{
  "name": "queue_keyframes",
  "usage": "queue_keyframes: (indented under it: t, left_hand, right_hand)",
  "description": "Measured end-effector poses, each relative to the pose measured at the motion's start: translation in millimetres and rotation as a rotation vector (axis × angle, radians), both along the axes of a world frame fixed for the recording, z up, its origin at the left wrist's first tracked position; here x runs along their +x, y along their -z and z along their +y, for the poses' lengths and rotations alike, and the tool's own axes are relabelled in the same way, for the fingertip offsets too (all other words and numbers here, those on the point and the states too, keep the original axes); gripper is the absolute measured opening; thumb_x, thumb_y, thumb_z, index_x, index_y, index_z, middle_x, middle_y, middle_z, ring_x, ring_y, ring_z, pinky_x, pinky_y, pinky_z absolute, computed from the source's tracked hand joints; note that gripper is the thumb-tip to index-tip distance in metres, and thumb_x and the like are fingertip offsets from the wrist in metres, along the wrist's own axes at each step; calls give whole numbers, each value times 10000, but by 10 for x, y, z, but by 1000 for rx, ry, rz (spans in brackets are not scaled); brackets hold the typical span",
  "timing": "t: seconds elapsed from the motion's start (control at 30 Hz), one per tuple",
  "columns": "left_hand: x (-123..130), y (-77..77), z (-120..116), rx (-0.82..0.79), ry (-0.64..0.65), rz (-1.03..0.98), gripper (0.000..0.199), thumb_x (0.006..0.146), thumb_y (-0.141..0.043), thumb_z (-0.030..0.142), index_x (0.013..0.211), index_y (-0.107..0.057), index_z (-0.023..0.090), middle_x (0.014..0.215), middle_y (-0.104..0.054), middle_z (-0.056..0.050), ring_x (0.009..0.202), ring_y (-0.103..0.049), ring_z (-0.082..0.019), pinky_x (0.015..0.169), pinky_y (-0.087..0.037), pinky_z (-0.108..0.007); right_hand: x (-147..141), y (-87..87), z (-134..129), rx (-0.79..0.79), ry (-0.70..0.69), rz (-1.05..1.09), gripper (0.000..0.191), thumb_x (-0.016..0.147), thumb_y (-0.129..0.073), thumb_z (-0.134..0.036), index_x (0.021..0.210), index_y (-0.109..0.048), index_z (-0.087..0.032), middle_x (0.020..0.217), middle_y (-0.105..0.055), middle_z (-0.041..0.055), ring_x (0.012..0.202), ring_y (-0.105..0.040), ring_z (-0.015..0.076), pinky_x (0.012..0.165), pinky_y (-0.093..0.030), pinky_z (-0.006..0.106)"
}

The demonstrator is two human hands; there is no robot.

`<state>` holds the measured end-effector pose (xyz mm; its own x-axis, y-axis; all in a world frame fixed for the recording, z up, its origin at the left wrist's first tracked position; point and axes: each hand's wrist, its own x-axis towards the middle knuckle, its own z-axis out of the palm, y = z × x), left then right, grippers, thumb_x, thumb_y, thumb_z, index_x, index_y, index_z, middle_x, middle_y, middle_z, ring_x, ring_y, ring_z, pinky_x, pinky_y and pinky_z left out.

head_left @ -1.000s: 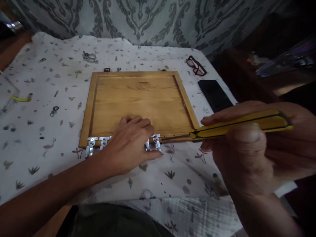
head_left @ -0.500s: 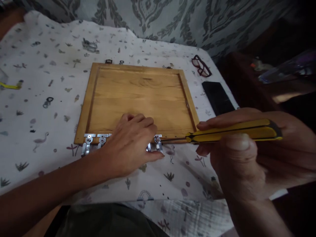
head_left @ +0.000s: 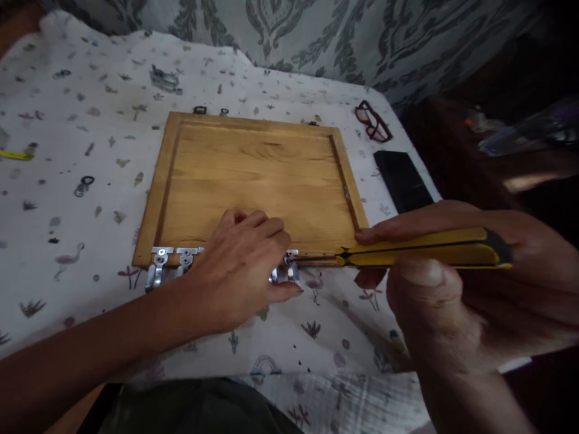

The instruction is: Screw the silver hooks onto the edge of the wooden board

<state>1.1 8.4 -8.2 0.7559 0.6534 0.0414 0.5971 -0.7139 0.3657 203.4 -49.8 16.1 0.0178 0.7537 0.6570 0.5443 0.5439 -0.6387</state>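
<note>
1. Two bare hands are at a wooden panel lying flat on the patterned cloth: the left hand at its six o'clock, fingers curled, thumb apart (whether they grip metal underneath, I cannot tell); the right hand, at four, holds a yellow screwdriver between fingers and thumb.
2. One slip looks possible: with its shaft lying so flat, the tip could skid off the screw plate at five o'clock, nicking the left hand or the panel.
3. Counted: at least three metal plates (others may be hidden); one pair of glasses, two o'clock; one dark slab, three; one loose fitting, ten-thirty.
</note>
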Motion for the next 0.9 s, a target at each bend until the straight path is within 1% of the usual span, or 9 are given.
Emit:
queue_keyframes:
  t: [0.13, 0.23, 0.37, 0.43, 0.5, 0.63, 0.7, 0.83, 0.9]
  left_hand:
    - [-17, 2, -12, 12, 6, -29, 411, 819, -892, 537, 887, -699, 181, 913, -678, -26, 968, -661, -284, 887, -437, -449]
    - [-31, -3, -17, 27, 12, -64, 393, 830, -896, 505, 891, -693, 174, 920, -677, -27, 971, -662, -282, 880, -429, -442]
    - [-35, 8, -16, 43, 9, -69, 404, 822, -896, 521, 884, -691, 179, 913, -682, -26, 953, -658, -278, 866, -425, -432]
    - [-28, 16, -14, 40, 2, -59, 402, 818, -894, 527, 881, -695, 184, 913, -690, -26, 948, -659, -280, 861, -425, -429]
    - [-18, 20, -12, 33, -4, -42, 388, 820, -888, 527, 879, -700, 192, 926, -700, -29, 956, -664, -285, 864, -429, -428]
    - [-1, 18, -3, 18, -12, -20, 386, 822, -873, 546, 877, -701, 204, 929, -712, -24, 953, -675, -287, 867, -440, -437]
    - [1, 14, 0, 17, -12, -18, 381, 830, -865, 543, 882, -699, 204, 921, -713, -20, 946, -677, -280, 867, -445, -434]
    - [-4, 1, 2, 30, -22, -22, 347, 846, -843, 520, 856, -696, 206, 896, -700, -23, 931, -673, -279, 858, -450, -427]
    - [-5, -8, 2, 26, -22, -12, 346, 847, -839, 521, 858, -701, 205, 888, -693, -28, 927, -672, -288, 855, -452, -431]
  right_hand:
    - [18, -46, -32, -53, -15, 23, 110, 859, -764, -193, 960, -807, -202, 857, -788, 46, 638, -725, 200, 586, -616, 374]
    - [27, -71, -45, -128, -46, 4, 117, 853, -778, -205, 964, -818, -206, 885, -794, 56, 610, -715, 208, 618, -638, 407]
    - [-3, -80, -32, -122, -79, 40, 107, 852, -830, -275, 955, -824, -245, 782, -761, 23, 515, -641, 188, 491, -576, 390]
    - [-26, -78, -22, -134, -50, 70, 94, 863, -829, -271, 953, -825, -245, 812, -772, 19, 524, -639, 179, 538, -606, 397]
    - [-34, -76, -11, -117, -27, 70, 80, 877, -818, -260, 956, -826, -252, 860, -791, 18, 549, -656, 179, 569, -624, 396]
    - [-17, -90, 34, -110, -108, 31, 106, 895, -806, -280, 998, -811, -303, 907, -811, 19, 557, -672, 199, 490, -595, 385]
    - [-25, -100, 73, -113, -146, 47, 133, 868, -833, -254, 983, -798, -311, 877, -805, 9, 571, -682, 207, 473, -589, 381]
    - [-77, -79, 140, -13, -202, 129, 205, 798, -888, -165, 883, -741, -279, 787, -765, -23, 611, -695, 188, 474, -574, 338]
    - [-84, -54, 141, 7, -185, 137, 193, 811, -887, -177, 884, -737, -274, 792, -753, -25, 608, -682, 178, 486, -560, 340]
